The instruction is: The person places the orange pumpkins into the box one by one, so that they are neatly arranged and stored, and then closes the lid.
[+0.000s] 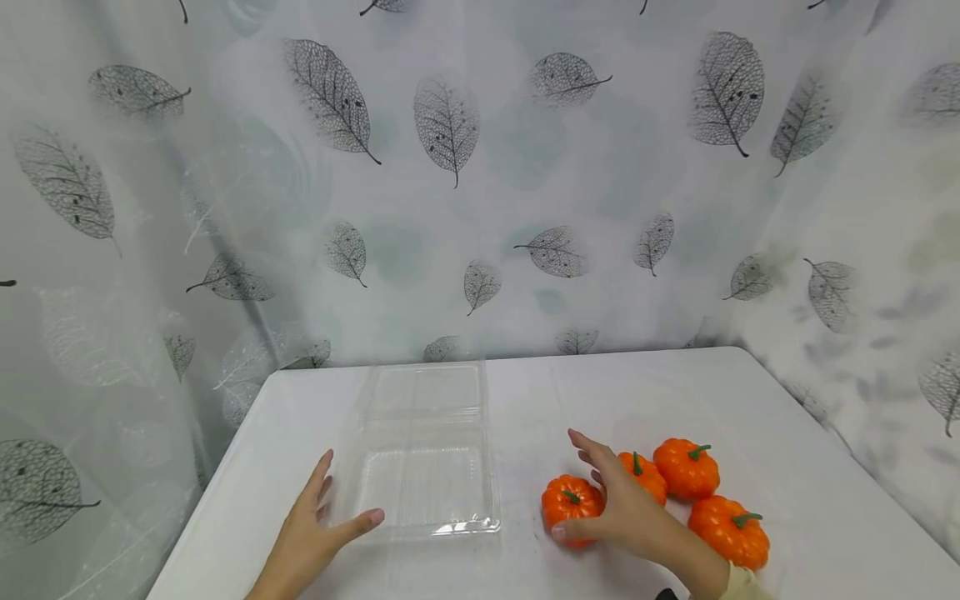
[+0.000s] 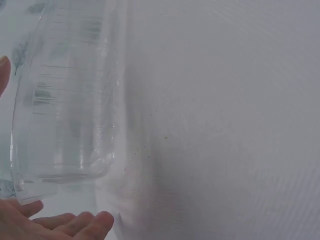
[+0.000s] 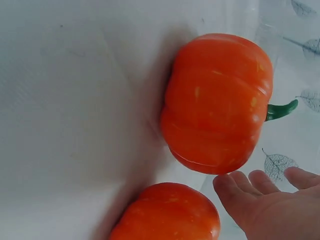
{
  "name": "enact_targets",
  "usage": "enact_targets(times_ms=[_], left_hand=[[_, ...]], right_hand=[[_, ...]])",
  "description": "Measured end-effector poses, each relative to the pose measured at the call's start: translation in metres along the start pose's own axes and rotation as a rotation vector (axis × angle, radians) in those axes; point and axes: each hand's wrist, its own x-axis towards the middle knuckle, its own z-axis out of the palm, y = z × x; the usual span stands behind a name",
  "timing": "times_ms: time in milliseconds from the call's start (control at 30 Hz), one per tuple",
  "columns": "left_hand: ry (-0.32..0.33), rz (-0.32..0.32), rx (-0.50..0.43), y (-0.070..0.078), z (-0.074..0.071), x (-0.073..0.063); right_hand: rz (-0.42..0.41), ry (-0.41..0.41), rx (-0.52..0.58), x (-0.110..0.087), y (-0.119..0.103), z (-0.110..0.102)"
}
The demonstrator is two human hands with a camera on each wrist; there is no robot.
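A clear plastic clamshell container (image 1: 420,483) lies with its lid folded back on the table; the left wrist view shows its ribbed side wall (image 2: 65,125). My left hand (image 1: 311,529) is at its left front, thumb and fingers spread and holding nothing. To the right of the container is a small orange pumpkin (image 1: 558,510) with a green stem. Over this pumpkin reaches my right hand (image 1: 618,504), thumb at its near side and fingers extended past its far side. In the right wrist view, straight fingertips (image 3: 225,187) are right at the edge of a pumpkin (image 3: 215,105).
Three more pumpkins stand right of my right hand: one (image 1: 648,481) partly hidden by it, one (image 1: 684,471) farther back, one (image 1: 726,533) beside my forearm. The white table (image 1: 810,517) ends at a leaf-patterned curtain (image 1: 442,208) behind.
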Motion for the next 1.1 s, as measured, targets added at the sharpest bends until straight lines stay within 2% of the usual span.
enact_targets(times_ms=[167,367,567,833,1100], left_hand=[[-0.018,0.04,-0.045,-0.006,0.0,0.0],[-0.032,0.072,-0.018,-0.01,0.0,0.0],[-0.022,0.057,0.015,-0.011,0.001,-0.001],[-0.018,0.073,-0.027,-0.012,0.001,-0.004],[-0.013,0.049,-0.088,-0.013,0.003,-0.009]], right_hand=[[0.038,0.01,-0.066,-0.002,0.002,0.004],[0.086,0.011,-0.119,-0.005,0.005,0.009],[0.138,0.015,-0.123,-0.004,0.006,0.014],[0.155,0.028,-0.132,-0.004,0.01,0.018],[0.288,0.012,-0.135,-0.003,0.016,0.027]])
